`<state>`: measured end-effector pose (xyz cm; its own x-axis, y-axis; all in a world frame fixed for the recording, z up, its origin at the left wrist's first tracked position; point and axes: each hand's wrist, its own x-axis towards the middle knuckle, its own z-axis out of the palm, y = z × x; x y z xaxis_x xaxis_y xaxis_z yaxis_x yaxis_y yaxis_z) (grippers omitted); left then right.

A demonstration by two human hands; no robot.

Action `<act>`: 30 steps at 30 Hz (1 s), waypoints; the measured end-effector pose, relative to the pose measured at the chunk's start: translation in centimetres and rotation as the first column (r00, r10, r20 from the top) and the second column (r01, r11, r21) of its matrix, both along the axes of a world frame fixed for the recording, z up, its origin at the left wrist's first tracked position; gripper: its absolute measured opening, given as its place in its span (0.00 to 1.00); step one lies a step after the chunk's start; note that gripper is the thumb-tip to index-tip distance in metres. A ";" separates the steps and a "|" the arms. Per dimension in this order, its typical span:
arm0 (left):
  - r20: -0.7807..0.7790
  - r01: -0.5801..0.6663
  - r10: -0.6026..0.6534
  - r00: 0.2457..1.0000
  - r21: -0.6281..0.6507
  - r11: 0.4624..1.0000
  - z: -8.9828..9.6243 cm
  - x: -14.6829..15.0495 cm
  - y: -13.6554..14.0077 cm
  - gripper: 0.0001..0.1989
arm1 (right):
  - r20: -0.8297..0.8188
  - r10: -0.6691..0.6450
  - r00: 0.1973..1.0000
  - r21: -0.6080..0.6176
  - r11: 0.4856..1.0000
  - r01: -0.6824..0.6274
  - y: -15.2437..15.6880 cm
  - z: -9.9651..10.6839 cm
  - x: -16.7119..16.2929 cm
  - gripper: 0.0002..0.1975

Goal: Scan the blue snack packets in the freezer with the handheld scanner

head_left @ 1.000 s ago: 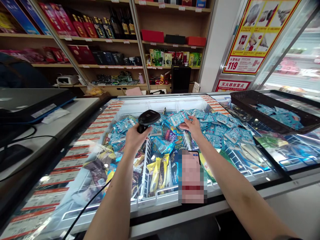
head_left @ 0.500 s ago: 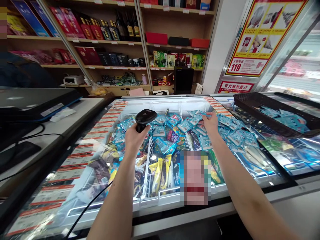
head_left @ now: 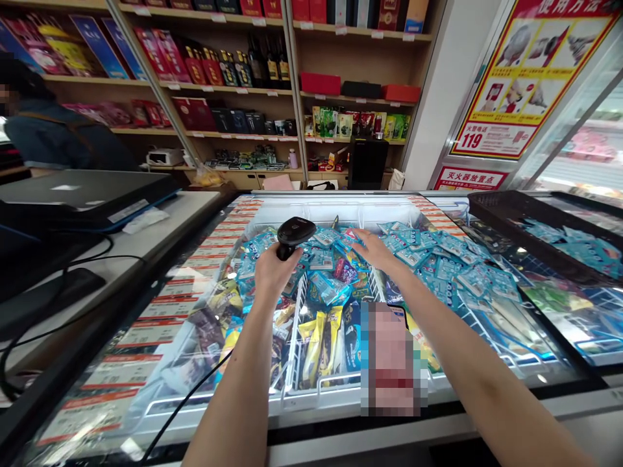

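My left hand (head_left: 276, 267) is wrapped round the handle of a black barcode scanner (head_left: 296, 229), its head pointing away from me above the chest freezer. My right hand (head_left: 374, 250) reaches over the freezer glass with fingers stretched out and apart, at a spread of small blue packets (head_left: 322, 258). Nothing shows between those fingers, though the fingertips are close to the packets. More blue packets (head_left: 442, 259) lie in a heap to the right of this hand. Beneath the glass, wire baskets hold ice creams in yellow wrappers (head_left: 321, 344).
A dark basket (head_left: 491, 220) with more blue packets stands at the right. A blurred-out phone (head_left: 394, 360) lies at the front edge. The scanner's cable (head_left: 195, 392) runs toward me. On the left are a counter (head_left: 182, 211) and a person (head_left: 63, 133); stocked shelves stand behind.
My right hand has moved left from the right-hand packets, its fingers opening. The left hand keeps the scanner. The view has shifted left, bringing the person at the far left into sight.
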<state>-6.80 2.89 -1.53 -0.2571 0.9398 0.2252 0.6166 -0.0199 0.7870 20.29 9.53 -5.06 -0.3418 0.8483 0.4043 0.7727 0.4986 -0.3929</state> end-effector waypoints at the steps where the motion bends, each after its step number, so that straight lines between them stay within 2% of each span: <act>1: 0.010 0.004 -0.004 1.000 -0.001 1.000 0.1 0.0 0.0 0.23 | 0.025 0.053 0.998 -0.010 0.999 -0.052 0.5 -0.2 -0.9 0.26; 4: 0.025 0.002 -0.002 1.000 -0.008 1.000 0.3 0.0 -0.1 0.23 | 0.105 0.157 0.982 -0.039 0.987 -0.154 1.7 -0.6 -2.9 0.27; 8: 0.009 0.010 -0.010 1.000 -0.014 1.000 0.5 0.1 -0.4 0.22 | 0.192 0.159 0.969 -0.049 0.987 -0.152 2.4 -0.5 -4.4 0.23; 12: 0.026 0.022 -0.022 0.999 -0.003 1.000 0.6 0.2 -0.6 0.22 | 0.166 0.014 0.986 -0.061 0.998 -0.004 1.7 -0.1 -4.1 0.23; 16: 0.033 0.044 -0.045 0.998 0.012 0.999 0.4 0.2 -0.6 0.21 | 0.170 -0.095 0.981 -0.054 0.993 0.106 0.4 -0.1 -2.8 0.18; 19: 0.027 0.078 -0.078 0.997 0.003 0.997 0.2 0.4 -0.5 0.20 | 0.204 -0.186 0.961 -0.046 0.979 0.199 -0.3 -0.2 -2.2 0.26; 22: 0.012 0.096 -0.096 0.995 -0.016 0.995 0.3 0.6 -0.7 0.20 | 0.209 -0.211 0.955 -0.055 0.972 0.227 -0.2 -0.4 -1.9 0.33; 27: -0.015 0.104 -0.105 0.994 -0.037 0.994 0.6 0.9 -0.8 0.21 | 0.029 -0.258 0.966 -0.117 0.959 0.260 0.2 -0.7 -0.9 0.37; 30: -0.025 0.169 -0.170 0.985 -0.054 0.984 0.6 1.0 -0.7 0.22 | -0.197 -0.288 0.937 -0.180 0.950 0.254 0.0 -0.9 0.1 0.30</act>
